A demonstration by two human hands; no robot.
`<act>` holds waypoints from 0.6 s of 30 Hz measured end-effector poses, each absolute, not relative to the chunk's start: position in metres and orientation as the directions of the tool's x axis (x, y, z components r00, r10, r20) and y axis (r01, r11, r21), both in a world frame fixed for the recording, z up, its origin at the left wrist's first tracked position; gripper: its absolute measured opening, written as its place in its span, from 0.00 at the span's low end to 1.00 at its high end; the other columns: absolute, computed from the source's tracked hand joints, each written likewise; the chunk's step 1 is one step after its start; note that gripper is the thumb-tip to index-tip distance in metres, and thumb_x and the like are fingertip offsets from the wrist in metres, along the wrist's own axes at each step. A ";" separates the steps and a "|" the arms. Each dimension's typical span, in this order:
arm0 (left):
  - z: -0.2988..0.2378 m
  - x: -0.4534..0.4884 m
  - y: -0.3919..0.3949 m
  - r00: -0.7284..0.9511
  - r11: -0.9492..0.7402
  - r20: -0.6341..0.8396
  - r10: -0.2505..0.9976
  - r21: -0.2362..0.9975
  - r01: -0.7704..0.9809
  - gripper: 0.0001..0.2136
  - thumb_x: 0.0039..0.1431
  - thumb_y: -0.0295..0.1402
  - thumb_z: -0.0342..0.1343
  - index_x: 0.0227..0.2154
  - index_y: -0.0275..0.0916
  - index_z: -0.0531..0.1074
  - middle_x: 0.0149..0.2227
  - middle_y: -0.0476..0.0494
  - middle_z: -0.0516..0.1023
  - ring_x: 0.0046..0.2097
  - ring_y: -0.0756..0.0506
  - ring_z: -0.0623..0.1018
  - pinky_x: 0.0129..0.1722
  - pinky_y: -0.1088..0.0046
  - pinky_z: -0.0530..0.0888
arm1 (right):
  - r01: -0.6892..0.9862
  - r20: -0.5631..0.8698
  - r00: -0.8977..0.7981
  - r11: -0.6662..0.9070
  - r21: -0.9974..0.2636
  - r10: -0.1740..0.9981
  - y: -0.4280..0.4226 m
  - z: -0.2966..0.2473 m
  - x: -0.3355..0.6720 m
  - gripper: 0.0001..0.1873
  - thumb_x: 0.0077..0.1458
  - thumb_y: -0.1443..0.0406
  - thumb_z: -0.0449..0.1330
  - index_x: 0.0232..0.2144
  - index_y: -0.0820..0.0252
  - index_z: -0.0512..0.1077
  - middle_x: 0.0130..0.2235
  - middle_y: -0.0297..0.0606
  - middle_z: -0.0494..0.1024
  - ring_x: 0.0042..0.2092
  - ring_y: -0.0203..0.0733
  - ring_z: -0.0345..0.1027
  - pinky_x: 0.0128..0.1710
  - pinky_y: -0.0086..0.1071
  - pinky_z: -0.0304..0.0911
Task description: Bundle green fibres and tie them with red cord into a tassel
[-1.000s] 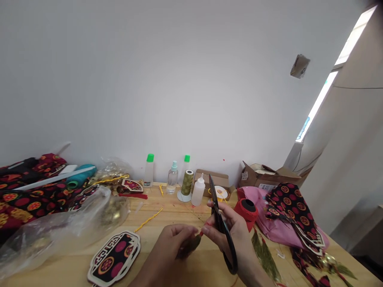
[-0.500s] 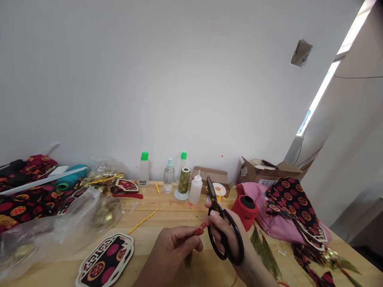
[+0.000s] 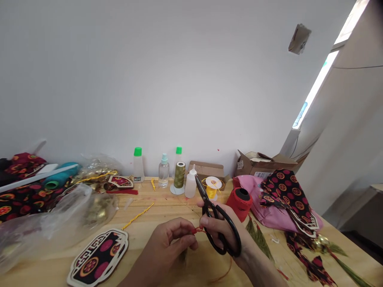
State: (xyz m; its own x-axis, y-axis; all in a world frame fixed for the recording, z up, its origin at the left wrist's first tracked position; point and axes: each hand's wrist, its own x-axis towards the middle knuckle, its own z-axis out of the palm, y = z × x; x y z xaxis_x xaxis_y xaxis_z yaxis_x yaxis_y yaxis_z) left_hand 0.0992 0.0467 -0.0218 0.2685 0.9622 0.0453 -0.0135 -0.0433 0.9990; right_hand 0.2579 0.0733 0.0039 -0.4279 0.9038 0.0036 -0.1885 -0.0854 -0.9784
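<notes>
My left hand (image 3: 167, 245) is closed in a pinch on red thread (image 3: 198, 230) at the top of an olive-green tassel, mostly hidden below the fingers. My right hand (image 3: 230, 231) is wrapped round a pair of black-handled scissors (image 3: 213, 208), with the blades together and pointing up and away. Its fingertips are also at the red thread, close to the left fingers. A loose end of thread curves down under the right hand. On the left lies a cloth-covered ornament (image 3: 98, 259) with a white fretwork frame and a yellow cord.
Along the wall stand green-capped bottles (image 3: 138, 165), a spray bottle (image 3: 164, 171), an olive thread spool (image 3: 180, 175), a white squeeze bottle (image 3: 190, 184) and a yellow cord spool (image 3: 212, 187). Right are a red thread cone (image 3: 239, 203), tassels (image 3: 259, 241) and patterned cloth (image 3: 284, 195); plastic bags (image 3: 66, 215) lie left.
The view has shifted slightly, so the table things sit a little further left and higher. The red thread between my hands looks drawn out more. Both hands keep their grips.
</notes>
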 end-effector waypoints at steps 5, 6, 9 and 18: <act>-0.022 0.098 0.047 0.252 -0.049 0.057 0.966 0.998 -0.036 0.05 0.48 0.32 0.54 0.27 0.36 0.71 0.23 0.48 0.76 0.27 0.50 0.72 0.31 0.75 0.67 | -0.179 -0.003 -0.439 -0.091 -0.980 0.899 0.073 0.005 0.260 0.20 0.41 0.67 0.61 0.40 0.63 0.63 0.20 0.26 0.65 0.13 0.22 0.46 0.09 0.18 0.41; -0.022 0.098 0.046 0.249 -0.046 0.057 0.967 0.998 -0.048 0.05 0.48 0.32 0.54 0.27 0.36 0.71 0.23 0.48 0.76 0.27 0.50 0.72 0.30 0.75 0.67 | -0.169 -0.011 -0.443 -0.096 -0.981 0.896 0.073 0.006 0.260 0.20 0.40 0.68 0.61 0.39 0.63 0.63 0.20 0.26 0.66 0.13 0.21 0.46 0.09 0.18 0.41; -0.022 0.099 0.046 0.245 -0.044 0.064 0.967 0.995 -0.085 0.05 0.47 0.31 0.54 0.27 0.36 0.71 0.22 0.47 0.76 0.27 0.50 0.73 0.30 0.75 0.68 | -0.161 -0.015 -0.442 -0.095 -0.982 0.897 0.073 0.006 0.259 0.20 0.39 0.69 0.61 0.38 0.64 0.63 0.19 0.25 0.65 0.12 0.21 0.46 0.08 0.18 0.41; -0.027 0.100 0.049 0.112 -0.272 0.274 0.955 0.962 -0.035 0.03 0.43 0.32 0.58 0.23 0.42 0.76 0.39 0.44 0.71 0.42 0.45 0.70 0.43 0.70 0.66 | -0.251 0.049 -0.355 -0.044 -0.967 0.933 0.072 -0.010 0.244 0.24 0.38 0.66 0.63 0.41 0.61 0.62 0.22 0.25 0.65 0.12 0.21 0.46 0.08 0.17 0.43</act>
State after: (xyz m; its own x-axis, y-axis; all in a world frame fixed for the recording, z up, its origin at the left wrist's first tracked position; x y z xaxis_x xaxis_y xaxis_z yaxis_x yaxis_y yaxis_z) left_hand 0.1002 0.0488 -0.0267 0.1120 0.9551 0.2741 -0.0349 -0.2719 0.9617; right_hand 0.2445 0.0724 -0.0102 -0.3553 0.9335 0.0494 -0.2510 -0.0444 -0.9670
